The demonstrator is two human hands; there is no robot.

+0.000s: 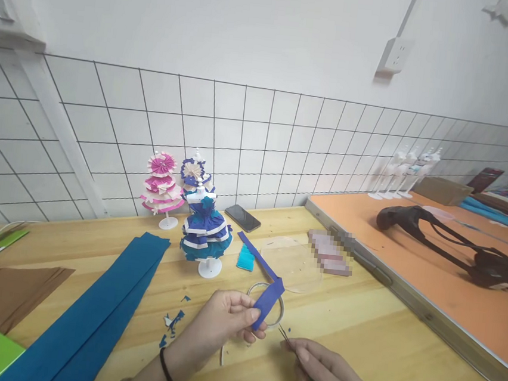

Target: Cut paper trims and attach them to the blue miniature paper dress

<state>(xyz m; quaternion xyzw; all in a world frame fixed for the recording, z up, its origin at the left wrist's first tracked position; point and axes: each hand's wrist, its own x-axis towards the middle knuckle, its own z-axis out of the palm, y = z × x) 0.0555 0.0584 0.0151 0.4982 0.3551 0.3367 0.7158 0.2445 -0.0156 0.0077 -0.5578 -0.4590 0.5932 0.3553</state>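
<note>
My left hand (235, 317) pinches a folded blue-violet paper strip (269, 303) between thumb and fingers; its narrow tail runs back over the table. Behind the strip lies a ring, perhaps a tape roll (279, 316), partly hidden by the hand. Thin tweezers (285, 337) are in my right hand (320, 367), their tips slightly apart and short of the strip. Just beyond the left hand stands a small white dress form (209, 267) in a tiered blue, teal and white paper dress. A small turquoise folded paper (246, 258) sits beside the strip's tail.
Long teal paper sheets (90, 306) and brown paper (11, 290) cover the left side, with blue scraps (173, 322) nearby. A pink dress form (162, 187) and a phone (243, 218) are at the back. At right, a black strapped object (450, 248) rests on the orange surface (470, 319).
</note>
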